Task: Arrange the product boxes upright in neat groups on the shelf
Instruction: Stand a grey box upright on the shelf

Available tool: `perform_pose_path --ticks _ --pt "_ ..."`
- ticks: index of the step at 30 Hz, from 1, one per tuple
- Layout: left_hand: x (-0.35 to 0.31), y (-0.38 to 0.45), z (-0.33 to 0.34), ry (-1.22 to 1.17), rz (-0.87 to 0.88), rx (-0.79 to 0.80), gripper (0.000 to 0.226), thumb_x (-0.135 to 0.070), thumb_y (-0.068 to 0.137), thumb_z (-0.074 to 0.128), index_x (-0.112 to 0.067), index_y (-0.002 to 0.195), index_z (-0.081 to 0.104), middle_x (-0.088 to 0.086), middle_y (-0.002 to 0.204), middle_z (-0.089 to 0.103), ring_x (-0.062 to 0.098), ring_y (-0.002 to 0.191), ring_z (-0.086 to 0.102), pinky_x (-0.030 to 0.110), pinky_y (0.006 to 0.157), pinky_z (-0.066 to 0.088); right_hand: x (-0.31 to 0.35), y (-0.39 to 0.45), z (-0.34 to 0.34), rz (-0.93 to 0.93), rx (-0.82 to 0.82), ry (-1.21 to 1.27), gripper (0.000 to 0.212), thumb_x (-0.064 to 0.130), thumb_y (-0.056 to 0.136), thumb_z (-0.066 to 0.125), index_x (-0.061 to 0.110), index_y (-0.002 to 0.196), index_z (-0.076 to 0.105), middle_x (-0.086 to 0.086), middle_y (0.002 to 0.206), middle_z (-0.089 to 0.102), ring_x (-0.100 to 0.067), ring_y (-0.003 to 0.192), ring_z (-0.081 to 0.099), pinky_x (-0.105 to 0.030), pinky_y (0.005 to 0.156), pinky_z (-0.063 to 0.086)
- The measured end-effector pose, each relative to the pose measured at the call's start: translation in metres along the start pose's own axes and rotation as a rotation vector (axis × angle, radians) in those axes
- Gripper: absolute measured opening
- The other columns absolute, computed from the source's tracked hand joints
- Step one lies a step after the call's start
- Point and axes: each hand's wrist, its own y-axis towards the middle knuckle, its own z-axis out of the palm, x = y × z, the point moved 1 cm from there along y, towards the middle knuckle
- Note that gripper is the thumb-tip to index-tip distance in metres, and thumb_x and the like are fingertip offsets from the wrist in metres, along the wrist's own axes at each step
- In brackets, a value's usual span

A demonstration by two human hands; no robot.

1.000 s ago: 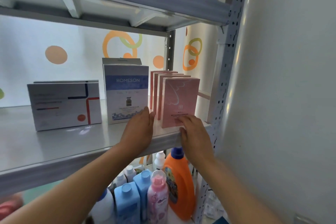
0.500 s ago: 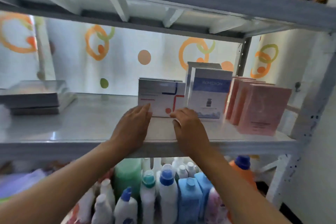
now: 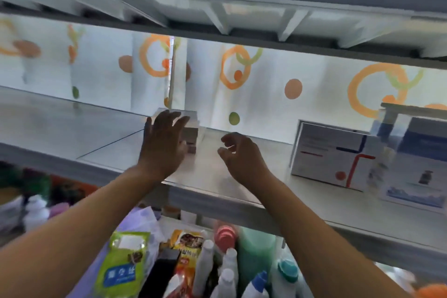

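Left hand point(image 3: 162, 145): fingers spread, raised before a blurred stack of boxes point(image 3: 191, 132); contact cannot be told.
Right hand point(image 3: 238, 153): loosely curled, nothing held.

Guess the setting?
Probably a shop stockroom or staged retail shelf: grey metal shelving, boxed products standing on it, detergent bottles and snack bags packed below.

Below the shelf stand blurred bottles point(image 3: 227, 273), a green packet point(image 3: 121, 266) and a pink-capped green jug point(image 3: 254, 249), before a circle-patterned backdrop point(image 3: 266, 84).
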Motion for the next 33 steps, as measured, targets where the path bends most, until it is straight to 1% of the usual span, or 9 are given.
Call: perform_pose_path --ticks 4,6,12,15,19,23,25,29,33 --pt "0.03 0.013 0.014 0.118 -0.201 0.163 0.079 -0.033 0.09 0.063 -0.024 0.154 0.018 0.007 0.162 0.011 0.031 0.15 0.003 0.057 0.117 0.007 0.009 0.027 0.033 0.101 0.052 0.069 0.039 0.026 0.094 0.057 0.012 0.13 0.053 -0.009 0.125 0.061 -0.024 0.111 0.059 -0.024 0.084 0.037" --pt "0.037 0.015 0.022 0.054 -0.27 0.209 0.068 -0.034 0.093 0.059 -0.021 0.152 0.027 0.008 0.16 0.02 0.033 0.148 0.011 0.058 0.115 0.017 0.002 0.03 0.048 0.146 0.079 0.05 0.04 0.028 0.096 0.053 0.013 0.132 0.05 -0.009 0.125 0.06 -0.027 0.115 0.057 -0.028 0.089 0.042" --pt "0.038 0.012 0.02 -0.127 -0.146 -0.02 0.026 -0.009 0.085 0.069 -0.005 0.111 0.067 0.015 0.116 0.065 0.036 0.107 0.057 0.041 0.093 0.047 -0.012 0.036 0.053 0.261 0.0 0.259 0.027 0.031 0.098 0.049 0.011 0.111 0.062 -0.005 0.102 0.068 -0.025 0.095 0.063 -0.033 0.081 0.048" --pt "0.032 0.008 0.014 -0.162 -0.05 -0.049 0.015 -0.01 0.086 0.07 -0.006 0.101 0.069 0.013 0.104 0.069 0.033 0.096 0.062 0.038 0.088 0.05 -0.015 0.035 0.048 0.349 0.003 0.507 0.026 0.033 0.1 0.048 0.013 0.101 0.064 -0.007 0.095 0.07 -0.02 0.08 0.066 -0.034 0.075 0.052" --pt "0.019 0.002 0.007 -0.188 0.133 -0.059 0.03 -0.006 0.084 0.072 -0.006 0.114 0.068 0.012 0.116 0.069 0.032 0.106 0.064 0.038 0.096 0.049 -0.014 0.033 0.041 0.379 0.019 0.669 0.03 0.042 0.098 0.052 0.018 0.083 0.062 -0.003 0.084 0.066 -0.017 0.073 0.068 -0.033 0.074 0.047" --pt "0.012 0.001 -0.001 -0.169 0.223 -0.052 0.024 -0.005 0.078 0.078 -0.004 0.1 0.07 0.013 0.113 0.067 0.033 0.104 0.062 0.038 0.093 0.05 -0.017 0.029 0.034 0.382 0.047 0.71 0.015 0.029 0.094 0.062 0.016 0.093 0.068 -0.01 0.089 0.07 -0.019 0.076 0.067 -0.033 0.076 0.049" --pt "0.01 0.0 -0.001 -0.165 0.218 0.0 0.022 -0.009 0.076 0.081 -0.006 0.093 0.067 0.012 0.115 0.064 0.032 0.104 0.061 0.036 0.089 0.05 -0.019 0.026 0.032 0.405 0.046 0.755 0.021 0.02 0.09 0.065 0.012 0.109 0.068 -0.013 0.099 0.071 -0.02 0.08 0.065 -0.031 0.077 0.053" --pt "0.007 -0.003 -0.001 -0.213 0.054 0.096 0.044 -0.036 0.07 0.086 -0.013 0.095 0.06 0.004 0.143 0.046 0.025 0.119 0.054 0.033 0.093 0.046 -0.022 0.025 0.029 0.454 -0.001 0.846 0.033 0.008 0.09 0.064 0.015 0.122 0.061 -0.011 0.104 0.068 -0.022 0.084 0.066 -0.03 0.077 0.058" --pt "0.008 -0.001 -0.001 -0.256 -0.062 0.155 0.101 -0.046 0.062 0.088 -0.015 0.141 0.034 0.003 0.158 0.02 0.027 0.136 0.038 0.04 0.107 0.038 -0.023 0.025 0.029 0.469 0.004 0.867 0.04 0.004 0.088 0.062 0.019 0.125 0.058 -0.012 0.107 0.068 -0.027 0.095 0.068 -0.034 0.085 0.058"
